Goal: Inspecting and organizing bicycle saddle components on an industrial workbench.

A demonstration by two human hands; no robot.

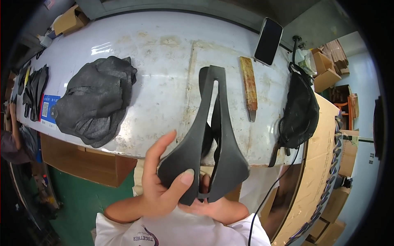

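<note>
The black saddle [228,153], above the near edge of the table [164,94], could drop if the left hand [161,192], clamped on its rear, slackens; whether the half-hidden right hand [221,209] grips cannot be told.

Black saddle [227,153] (white, brown-stained table [162,94])

The left hand [161,196] and the right hand [219,208] are holding a black saddle [230,160] above the near edge of the table [164,57].
The left one is resting its thumb on top; toward the left edge a dark crumpled material [92,98] is lying, a brown-handled tool [249,84] right of the saddle, a phone [269,41] near the far right corner, a black mesh bag [301,108] along the right edge.
</note>
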